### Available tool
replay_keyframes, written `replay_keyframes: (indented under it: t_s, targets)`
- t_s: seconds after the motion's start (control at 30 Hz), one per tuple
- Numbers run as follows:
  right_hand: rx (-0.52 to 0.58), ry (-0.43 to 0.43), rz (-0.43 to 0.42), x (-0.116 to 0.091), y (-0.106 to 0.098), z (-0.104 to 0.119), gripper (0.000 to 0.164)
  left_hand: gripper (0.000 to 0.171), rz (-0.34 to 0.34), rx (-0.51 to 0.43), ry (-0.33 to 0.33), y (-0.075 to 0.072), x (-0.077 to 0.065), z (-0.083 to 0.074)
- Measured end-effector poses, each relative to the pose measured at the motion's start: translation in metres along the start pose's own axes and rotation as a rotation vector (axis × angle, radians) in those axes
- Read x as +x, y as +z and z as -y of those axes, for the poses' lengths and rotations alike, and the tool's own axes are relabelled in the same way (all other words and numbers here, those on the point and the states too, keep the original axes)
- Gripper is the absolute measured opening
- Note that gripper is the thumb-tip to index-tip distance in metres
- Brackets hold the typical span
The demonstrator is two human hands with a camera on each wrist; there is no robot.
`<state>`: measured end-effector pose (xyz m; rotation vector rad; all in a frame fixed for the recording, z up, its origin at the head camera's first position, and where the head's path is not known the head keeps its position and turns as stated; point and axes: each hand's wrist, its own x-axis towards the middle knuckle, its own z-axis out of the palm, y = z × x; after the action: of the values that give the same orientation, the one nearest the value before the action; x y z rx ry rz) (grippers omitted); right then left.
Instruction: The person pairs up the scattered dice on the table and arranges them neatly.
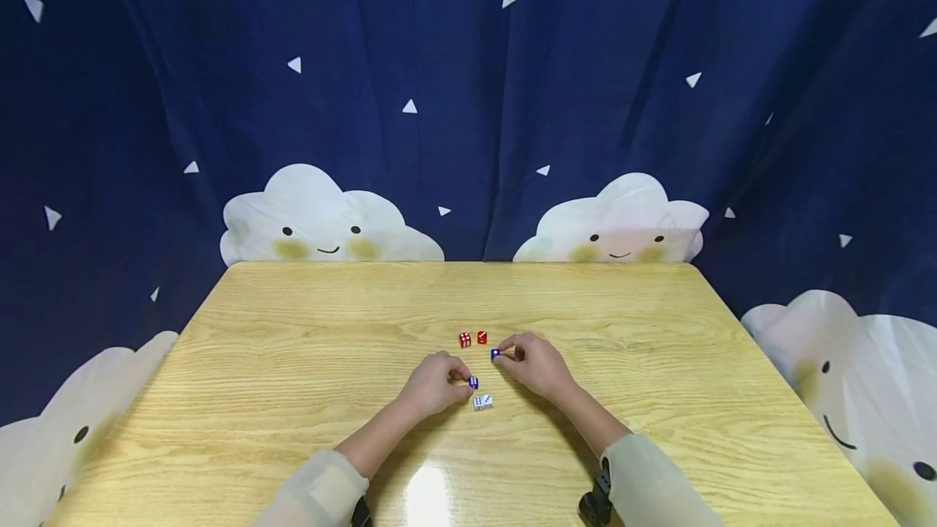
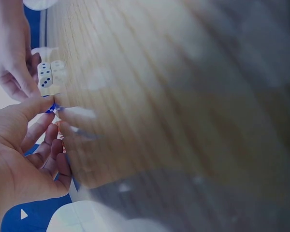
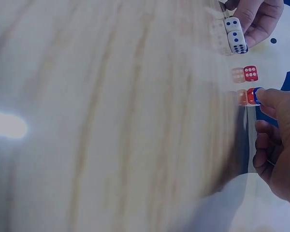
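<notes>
My left hand pinches a blue die between thumb and index finger, just behind the white dice. My right hand holds another blue die by thumb and fingertip, farther back and to the right. Two white dice sit side by side on the table, nearest to me. Behind the blue dice, a red die and a second red die stand with a small gap between them. In the right wrist view the right hand's blue die overlaps one red die.
The pale wooden table runs back to a dark blue curtain printed with smiling clouds and white triangles. A black wrist camera is strapped at the right sleeve. Light glares off the table near its front.
</notes>
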<state>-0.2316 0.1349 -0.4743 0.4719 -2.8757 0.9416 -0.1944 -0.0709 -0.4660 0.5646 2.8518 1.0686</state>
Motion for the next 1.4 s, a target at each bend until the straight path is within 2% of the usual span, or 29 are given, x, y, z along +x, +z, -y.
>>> replay_keyframes:
  t_s: [0.73, 1.4]
  targets:
    - [0.059, -0.067, 0.026, -0.017, 0.004, 0.006, 0.013, 0.013, 0.005, -0.011, 0.002, 0.001, 0.001, 0.002]
    - [0.067, -0.135, 0.101, -0.024, 0.008, 0.008, 0.014, 0.014, 0.013, -0.013, -0.008, 0.001, 0.001, 0.001]
